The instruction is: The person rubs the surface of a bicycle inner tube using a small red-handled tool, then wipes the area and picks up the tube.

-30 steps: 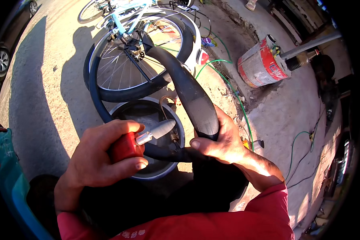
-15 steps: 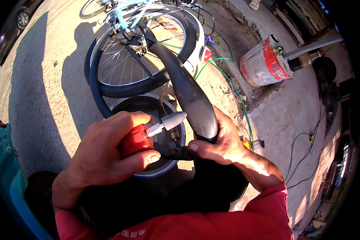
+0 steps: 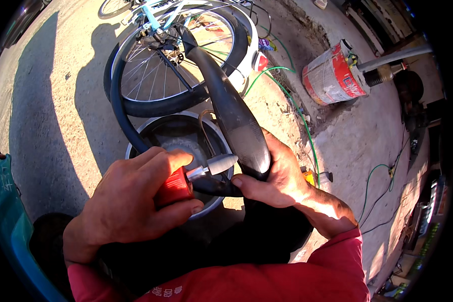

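Left grip (image 3: 123, 196) wraps a red grinder (image 3: 176, 188); right grip (image 3: 277, 183) clasps black tube (image 3: 231, 113) (likely soft; best held by its bend).

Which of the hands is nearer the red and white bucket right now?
Right. The right hand, gripping the black tube, is below and left of the bucket in the view; the left hand, holding the red tool, sits farther left.
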Demonstrator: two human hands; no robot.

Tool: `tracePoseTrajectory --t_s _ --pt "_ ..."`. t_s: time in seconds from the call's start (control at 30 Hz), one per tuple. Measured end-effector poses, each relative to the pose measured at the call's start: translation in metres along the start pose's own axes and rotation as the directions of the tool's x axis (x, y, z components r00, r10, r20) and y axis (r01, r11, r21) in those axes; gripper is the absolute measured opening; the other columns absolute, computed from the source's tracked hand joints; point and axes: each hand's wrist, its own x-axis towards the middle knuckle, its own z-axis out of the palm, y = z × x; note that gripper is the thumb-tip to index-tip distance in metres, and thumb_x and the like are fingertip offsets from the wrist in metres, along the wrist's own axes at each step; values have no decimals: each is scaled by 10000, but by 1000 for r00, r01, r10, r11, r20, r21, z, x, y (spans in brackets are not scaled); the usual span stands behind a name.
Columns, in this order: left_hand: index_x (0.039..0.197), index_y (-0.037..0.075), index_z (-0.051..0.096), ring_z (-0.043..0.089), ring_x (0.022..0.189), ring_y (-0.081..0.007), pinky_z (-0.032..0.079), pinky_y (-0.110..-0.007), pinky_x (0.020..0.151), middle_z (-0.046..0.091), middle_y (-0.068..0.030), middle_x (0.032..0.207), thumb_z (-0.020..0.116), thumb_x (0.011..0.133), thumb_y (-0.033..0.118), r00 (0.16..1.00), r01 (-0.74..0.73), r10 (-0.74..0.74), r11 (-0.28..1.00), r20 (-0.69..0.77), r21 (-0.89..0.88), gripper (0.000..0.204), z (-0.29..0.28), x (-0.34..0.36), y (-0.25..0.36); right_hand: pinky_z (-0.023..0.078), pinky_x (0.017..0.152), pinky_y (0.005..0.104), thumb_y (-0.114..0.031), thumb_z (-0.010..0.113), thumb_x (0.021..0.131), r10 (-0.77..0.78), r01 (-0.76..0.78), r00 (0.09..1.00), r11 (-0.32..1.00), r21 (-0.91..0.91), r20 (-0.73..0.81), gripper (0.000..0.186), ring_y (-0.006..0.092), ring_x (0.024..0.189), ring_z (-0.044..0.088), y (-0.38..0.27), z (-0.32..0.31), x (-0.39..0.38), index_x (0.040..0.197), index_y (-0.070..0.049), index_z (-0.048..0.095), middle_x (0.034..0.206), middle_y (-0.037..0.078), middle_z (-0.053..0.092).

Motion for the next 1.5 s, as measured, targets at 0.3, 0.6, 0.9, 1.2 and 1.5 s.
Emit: tracePoseTrajectory --t_s 0.3,0.6,0.9,1.2,1.5 --pt "1279 7 633 708 823 -332 552 -389 718 691 -157 984 928 726 242 1000 13 -13 1000 23 16 669 1 -1 2 449 1081 348 8 788 774 106 -105 994 991 -78 11 784 153 1240 580 -8 3 0 1496 -14 483 1328 76 646" --pt "1275 -5 630 716 838 -341 553 -395 722 697 -171 995 927 732 252 999 1 -1 1000 37 -2 670 3 0 1 475 1055 349 -8 800 776 146 -144 989 983 -116 9 767 153 1209 597 -7 6 0 1483 -28 502 1300 81 661" --pt "1293 6 615 718 823 -346 551 -405 705 702 -171 989 920 745 251 997 -75 75 997 11 -22 673 8 3 -3 535 975 347 -63 810 799 252 -244 967 957 -157 34 741 148 1113 647 -9 6 2 1474 -39 506 1202 79 707" --pt "1290 18 621 715 826 -341 551 -397 711 703 -162 986 930 732 246 997 -84 84 995 -2 -46 678 7 6 -1 598 858 403 -150 804 833 142 -120 988 953 -278 58 844 287 985 762 -9 9 1 1571 -88 399 1066 183 750" --pt "1247 -28 650 724 804 -309 551 -374 698 699 -156 979 933 732 253 999 14 -14 1000 31 6 652 -4 -3 1 509 1008 356 -66 839 773 157 -157 987 966 -206 -18 765 159 1153 633 -6 4 1 1464 -23 515 1245 96 693"
